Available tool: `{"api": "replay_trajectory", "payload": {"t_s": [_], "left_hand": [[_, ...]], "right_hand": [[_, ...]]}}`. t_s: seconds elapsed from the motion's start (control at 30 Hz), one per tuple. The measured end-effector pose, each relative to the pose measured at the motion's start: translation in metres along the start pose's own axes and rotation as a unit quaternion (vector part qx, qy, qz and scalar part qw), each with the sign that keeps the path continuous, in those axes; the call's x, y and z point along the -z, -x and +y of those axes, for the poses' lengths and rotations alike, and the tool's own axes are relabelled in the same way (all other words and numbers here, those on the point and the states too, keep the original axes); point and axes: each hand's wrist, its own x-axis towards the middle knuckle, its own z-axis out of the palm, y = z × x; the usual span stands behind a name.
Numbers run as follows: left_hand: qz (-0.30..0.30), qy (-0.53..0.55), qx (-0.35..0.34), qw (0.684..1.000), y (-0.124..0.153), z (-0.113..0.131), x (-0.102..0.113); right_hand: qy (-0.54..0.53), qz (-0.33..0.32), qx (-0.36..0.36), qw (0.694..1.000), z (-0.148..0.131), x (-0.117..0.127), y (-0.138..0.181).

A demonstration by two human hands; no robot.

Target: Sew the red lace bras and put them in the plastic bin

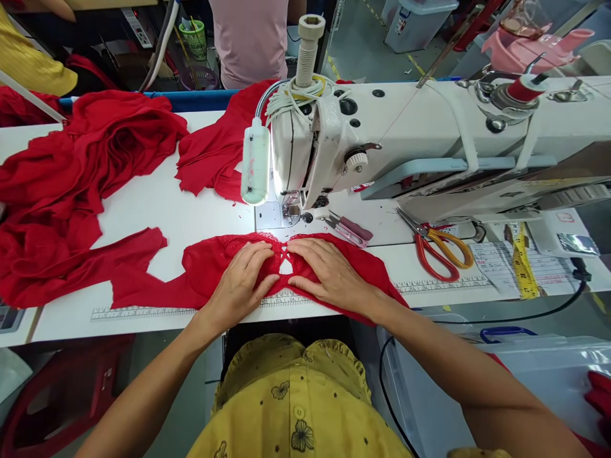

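Observation:
A red lace-trimmed garment [210,261] lies spread on the white sewing table, with crossed straps and a small opening at its middle. My left hand [245,277] rests on the fabric left of the opening, fingers stretched out. On the other side of the straps, my right hand [329,273] lies on the red cloth with its fingers extended. Both palms face down, thumbs near the lower edge of the opening. Just beyond my hands stands the sewing machine [291,159], its presser foot [290,213] above the metal plate and apart from the garment.
Heaped red fabric [95,159] covers the table's left side. Thread snips [351,229] and scissors [434,245] lie right of the needle area. A yellow tape measure [524,264] rests on papers. Another person in pink [251,41] is across the table. A plastic bin [429,375] stands at lower right.

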Motion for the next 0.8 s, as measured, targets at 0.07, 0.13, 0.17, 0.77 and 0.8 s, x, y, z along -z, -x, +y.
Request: {"api": "replay_trajectory", "payload": {"t_s": [0.07, 0.13, 0.17, 0.77, 0.8], "left_hand": [[-0.008, 0.006, 0.002, 1.000, -0.001, 0.000, 0.002], [-0.013, 0.005, 0.001, 1.000, -0.002, 0.001, 0.003], [-0.015, 0.005, 0.002, 1.000, -0.002, 0.001, 0.003], [0.048, -0.085, -0.040, 0.994, 0.016, 0.011, 0.010], [0.068, -0.102, -0.052, 0.991, 0.024, 0.014, 0.013]], "right_hand": [[-0.002, -0.003, -0.002, 1.000, 0.000, 0.000, 0.001], [-0.003, -0.006, -0.002, 1.000, 0.001, 0.000, 0.001], [-0.003, -0.006, -0.002, 1.000, 0.001, 0.000, 0.001], [-0.007, 0.013, 0.023, 1.000, -0.015, 0.021, 0.017], [-0.001, 0.033, 0.018, 0.999, -0.020, 0.026, 0.026]]}}
